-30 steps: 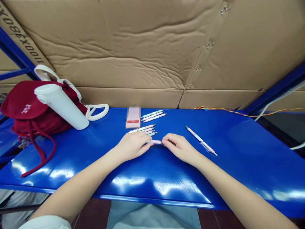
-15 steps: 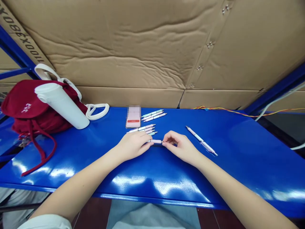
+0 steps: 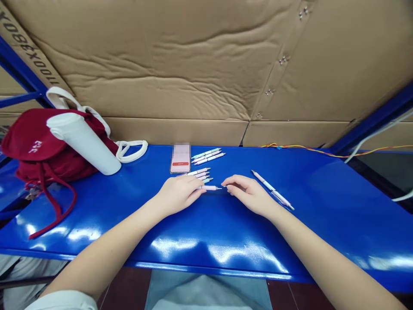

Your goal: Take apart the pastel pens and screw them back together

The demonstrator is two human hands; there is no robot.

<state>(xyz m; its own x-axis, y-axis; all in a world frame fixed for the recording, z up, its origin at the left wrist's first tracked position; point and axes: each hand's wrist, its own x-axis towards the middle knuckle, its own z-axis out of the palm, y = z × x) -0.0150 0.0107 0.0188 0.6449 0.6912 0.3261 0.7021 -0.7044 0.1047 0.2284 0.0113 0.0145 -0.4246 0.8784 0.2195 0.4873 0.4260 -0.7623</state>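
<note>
My left hand (image 3: 181, 193) pinches a pale pink pen (image 3: 211, 187), whose tip points right. Just right of that tip, my right hand (image 3: 247, 191) has its thumb and forefinger close together around a tiny pale piece (image 3: 225, 186), too small to name. Beyond my left hand lie several pastel pens (image 3: 198, 172), partly covered by its fingers. Farther back is another group of pens (image 3: 208, 156). To the right of my right hand, pens (image 3: 272, 189) lie slantwise, close together.
A phone (image 3: 180, 163) lies behind the pens. At the left are a red bag (image 3: 29, 133) and a white bottle (image 3: 87, 144) leaning on it. Cardboard (image 3: 193, 56) stands behind the blue table (image 3: 213, 232). Thin coloured wires (image 3: 300, 147) run along the back right.
My right hand has drawn slightly right, away from the pen's end, with the tiny piece at its fingertips. A narrow tip now shows on the pen in my left hand.
</note>
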